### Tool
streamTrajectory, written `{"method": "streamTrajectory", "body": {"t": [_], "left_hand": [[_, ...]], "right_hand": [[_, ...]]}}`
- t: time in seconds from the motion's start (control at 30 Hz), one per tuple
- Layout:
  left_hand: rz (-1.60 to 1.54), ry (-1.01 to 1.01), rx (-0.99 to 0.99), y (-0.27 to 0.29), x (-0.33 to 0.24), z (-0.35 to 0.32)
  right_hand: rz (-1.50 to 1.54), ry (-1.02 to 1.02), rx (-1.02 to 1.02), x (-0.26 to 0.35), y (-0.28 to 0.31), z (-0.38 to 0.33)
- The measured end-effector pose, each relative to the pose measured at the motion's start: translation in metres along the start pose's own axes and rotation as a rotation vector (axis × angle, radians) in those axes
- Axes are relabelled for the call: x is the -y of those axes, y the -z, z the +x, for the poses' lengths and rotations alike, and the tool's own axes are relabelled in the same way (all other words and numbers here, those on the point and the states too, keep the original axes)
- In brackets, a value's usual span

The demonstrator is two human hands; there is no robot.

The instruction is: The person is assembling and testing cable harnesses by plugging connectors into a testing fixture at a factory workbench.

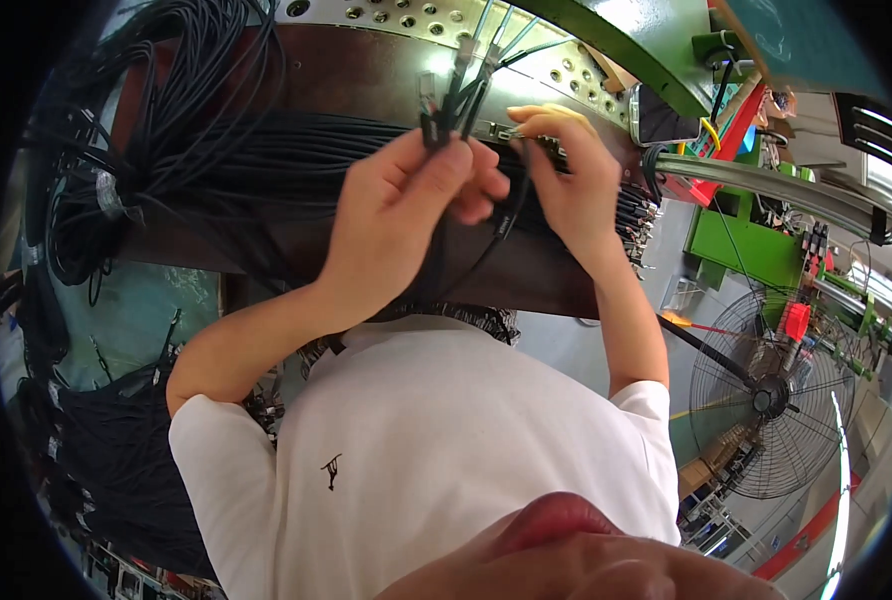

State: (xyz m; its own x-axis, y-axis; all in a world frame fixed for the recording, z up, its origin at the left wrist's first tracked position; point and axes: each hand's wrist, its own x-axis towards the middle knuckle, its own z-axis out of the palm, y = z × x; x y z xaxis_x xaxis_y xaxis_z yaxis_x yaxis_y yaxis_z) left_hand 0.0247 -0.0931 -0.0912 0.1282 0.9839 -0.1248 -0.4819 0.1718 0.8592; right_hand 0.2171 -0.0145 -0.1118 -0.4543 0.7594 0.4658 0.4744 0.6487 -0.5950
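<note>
My left hand (401, 205) is closed around several black cables, whose connector ends (433, 125) stick up past the thumb and fingertips. To the right of it, my right hand (571, 180) has its thumb and fingers bent around a black cable (506, 215) that curves down toward my shirt. A small printed mark shows on that cable. Exactly where the right fingertips grip is partly hidden. Under both hands, a thick bundle of black cables (296, 150) lies across a dark brown bench (366, 70), with bare connector ends at its right.
Beyond the bench is a perforated metal plate (406, 18) with a green machine frame (646, 50) over it. Coiled black cables (201, 70) hang at the left. A phone-like dark device (663, 115) lies at the far right. A large fan (763, 400) stands at the right.
</note>
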Motion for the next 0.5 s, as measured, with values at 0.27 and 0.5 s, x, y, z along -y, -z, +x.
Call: {"method": "streamTrajectory", "body": {"t": [0.27, 0.5], "left_hand": [[-0.293, 0.472, 0.066, -0.005, -0.003, -0.009], [-0.294, 0.582, 0.182, -0.005, 0.002, -0.01]], "right_hand": [[0.041, -0.218, 0.08, 0.003, -0.006, -0.007], [-0.328, 0.214, -0.037, 0.025, 0.013, 0.0]]}}
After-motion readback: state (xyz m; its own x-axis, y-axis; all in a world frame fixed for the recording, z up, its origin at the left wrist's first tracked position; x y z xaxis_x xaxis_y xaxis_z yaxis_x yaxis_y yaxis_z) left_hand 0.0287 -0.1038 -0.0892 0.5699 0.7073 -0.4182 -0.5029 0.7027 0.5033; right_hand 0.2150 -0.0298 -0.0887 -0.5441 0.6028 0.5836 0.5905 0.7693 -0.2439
